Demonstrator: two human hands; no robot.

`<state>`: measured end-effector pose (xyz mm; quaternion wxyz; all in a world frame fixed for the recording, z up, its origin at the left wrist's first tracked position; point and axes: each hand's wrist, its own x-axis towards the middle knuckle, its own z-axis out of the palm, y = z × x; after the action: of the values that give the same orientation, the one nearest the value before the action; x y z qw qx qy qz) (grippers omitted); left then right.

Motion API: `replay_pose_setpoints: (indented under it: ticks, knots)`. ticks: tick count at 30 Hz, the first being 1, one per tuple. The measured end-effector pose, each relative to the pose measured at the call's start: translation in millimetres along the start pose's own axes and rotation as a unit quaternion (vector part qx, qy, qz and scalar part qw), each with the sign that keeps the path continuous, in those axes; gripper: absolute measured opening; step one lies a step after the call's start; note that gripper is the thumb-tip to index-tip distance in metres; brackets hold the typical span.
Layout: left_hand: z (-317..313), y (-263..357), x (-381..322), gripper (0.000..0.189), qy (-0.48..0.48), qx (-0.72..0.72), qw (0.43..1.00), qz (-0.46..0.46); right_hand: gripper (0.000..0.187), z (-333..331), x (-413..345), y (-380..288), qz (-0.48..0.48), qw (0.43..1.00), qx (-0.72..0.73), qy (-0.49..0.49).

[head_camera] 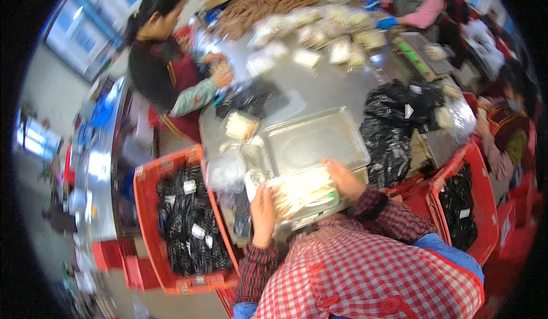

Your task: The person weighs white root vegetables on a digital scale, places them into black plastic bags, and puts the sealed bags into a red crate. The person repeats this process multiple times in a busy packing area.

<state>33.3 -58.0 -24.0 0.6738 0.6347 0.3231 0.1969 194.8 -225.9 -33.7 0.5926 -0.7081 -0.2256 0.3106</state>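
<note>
A bundle of thin, pale sticks or stalks [302, 192], blurred, lies between my hands just below an empty metal tray [312, 141]. My left hand [262, 212] rests against the bundle's left end, thumb up. At its upper right end, my right hand [343, 180] presses with the fingers partly hidden. Beneath the bundle is what looks like a scale or shallow pan [317, 219]. A packed bundle of pale stalks [241, 125] sits left of the tray, above clear plastic bags [224, 171].
Red crates with black plastic bags stand left [199, 220] and right [483, 199]. More black bags [387, 135] lie right of the tray. Bagged pale bundles [338, 19] and a brown heap [261, 4] cover the far metal table [329, 81]. Co-workers work at the far left, far right and right.
</note>
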Motion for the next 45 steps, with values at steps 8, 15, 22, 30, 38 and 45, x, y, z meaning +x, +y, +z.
replay_pose_setpoints:
  ticks: [8,15,22,30,38,45]
  knots:
    - [16,8,-7,0.029,-0.160,0.118,0.977,0.074,0.046,-7,5,-6,-0.167,0.868,-0.413,-0.218]
    - [3,9,1,0.031,-0.165,0.087,0.982,-0.032,0.041,0,-8,-19,-0.097,0.915,-0.330,-0.212]
    - [-1,16,3,0.041,-0.070,-0.100,0.992,-0.023,0.042,12,-2,-12,-0.079,0.987,-0.139,-0.029]
    - [16,22,-8,0.032,-0.038,0.046,0.994,0.091,0.043,25,6,-18,-0.006,0.995,0.057,-0.087]
    - [31,21,-13,0.036,-0.176,0.021,0.984,0.010,0.060,22,16,-10,-0.062,0.994,-0.091,-0.014]
    - [30,-18,9,0.044,-0.194,0.084,0.976,-0.057,0.039,-32,15,60,0.021,0.992,0.100,0.070]
